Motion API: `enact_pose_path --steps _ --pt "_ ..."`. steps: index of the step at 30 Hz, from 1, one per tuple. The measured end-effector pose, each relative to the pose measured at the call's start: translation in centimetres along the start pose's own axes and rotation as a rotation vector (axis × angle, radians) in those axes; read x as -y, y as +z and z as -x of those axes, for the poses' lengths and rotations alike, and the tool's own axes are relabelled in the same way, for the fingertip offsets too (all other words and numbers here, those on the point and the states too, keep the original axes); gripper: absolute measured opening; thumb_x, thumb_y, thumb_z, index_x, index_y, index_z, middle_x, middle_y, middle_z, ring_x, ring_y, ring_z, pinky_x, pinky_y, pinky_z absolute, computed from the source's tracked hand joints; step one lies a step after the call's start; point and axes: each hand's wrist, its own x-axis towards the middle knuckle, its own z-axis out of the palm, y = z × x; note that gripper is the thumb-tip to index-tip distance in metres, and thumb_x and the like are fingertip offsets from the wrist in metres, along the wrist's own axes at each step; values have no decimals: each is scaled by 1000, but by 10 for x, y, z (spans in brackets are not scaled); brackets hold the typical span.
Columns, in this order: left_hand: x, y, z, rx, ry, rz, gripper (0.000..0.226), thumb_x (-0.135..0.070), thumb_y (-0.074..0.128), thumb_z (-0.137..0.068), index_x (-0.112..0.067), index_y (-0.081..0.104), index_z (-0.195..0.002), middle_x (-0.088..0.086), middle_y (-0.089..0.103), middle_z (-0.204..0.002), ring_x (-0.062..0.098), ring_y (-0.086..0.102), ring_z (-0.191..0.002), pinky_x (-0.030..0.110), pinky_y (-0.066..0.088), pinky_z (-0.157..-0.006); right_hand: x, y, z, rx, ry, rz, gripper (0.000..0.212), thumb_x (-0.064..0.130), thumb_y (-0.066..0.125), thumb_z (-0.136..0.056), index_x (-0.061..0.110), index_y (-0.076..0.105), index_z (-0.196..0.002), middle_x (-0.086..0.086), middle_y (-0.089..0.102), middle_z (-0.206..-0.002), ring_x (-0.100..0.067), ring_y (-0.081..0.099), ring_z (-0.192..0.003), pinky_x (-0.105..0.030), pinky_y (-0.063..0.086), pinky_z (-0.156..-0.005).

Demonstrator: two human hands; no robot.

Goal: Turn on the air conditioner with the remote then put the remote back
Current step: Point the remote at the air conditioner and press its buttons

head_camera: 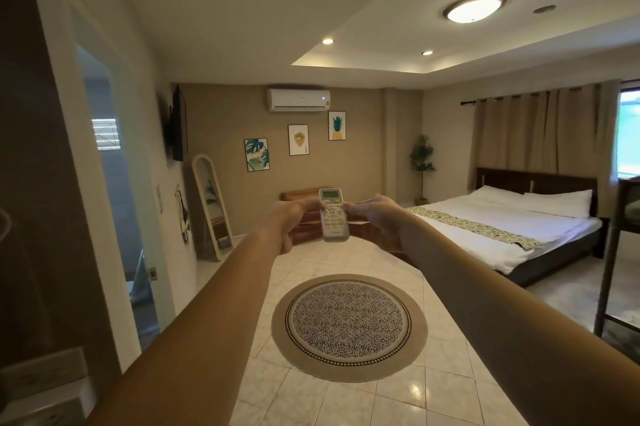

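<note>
Both hands: at arm's length in front. Left hand (294,223) and right hand (379,219) each grip the remote (334,216) by a side edge, fingers curled round it.
Remote: held upright in mid-air over the tiled floor (346,263), beyond the round rug (348,327). Buttons and lit screen face the camera, top end toward the far wall.
Thumbs: left thumb appears to lie on the upper buttons. Which button is too small to tell.
Air conditioner (298,99): high on the far wall above three pictures, roughly in line with the remote but well above it. Small bright spot at its right end. Running or not: cannot tell.
Stage: fits either just before the power press or just after it.
Aim: keep the remote's top end pointed at the unit, tilted up a little given how high it sits.
Press: one firm thumb press with the other hand steadying. A double tap would probably toggle it off again.
Check: watch the unit's flap and the remote screen before lowering the arms.
Return spot: not identifiable in this view.
</note>
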Motion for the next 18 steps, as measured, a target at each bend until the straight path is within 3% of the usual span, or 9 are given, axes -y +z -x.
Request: enact_pose_path --steps 4,11,18 --pt "0 0 -2 -11 -29 2 19 -12 79 -90 -1 77 -106 16 83 -93 29 81 -73 37 68 -61 1 2 5 -7 20 44 20 7 67 -101 -10 70 -110 -26 77 -111 -36 79 -98 -43 67 -77" --pt "3 -2 -3 -18 -52 31 20 -12 82 -87 -2 78 -103 15 84 -91 28 82 -72 32 67 -57 -1 2 3 -2 35 46 19 8 66 -101 -9 69 -110 -26 77 -112 -38 78 -104 -47 65 -87" --pt "2 -5 -2 50 7 45 10 -11 76 -94 -6 78 -102 10 85 -84 25 84 -75 33 67 -64 0 0 3 -20 -4 28 25 8 67 -101 -10 67 -119 -23 79 -109 -29 83 -82 -36 67 -63"
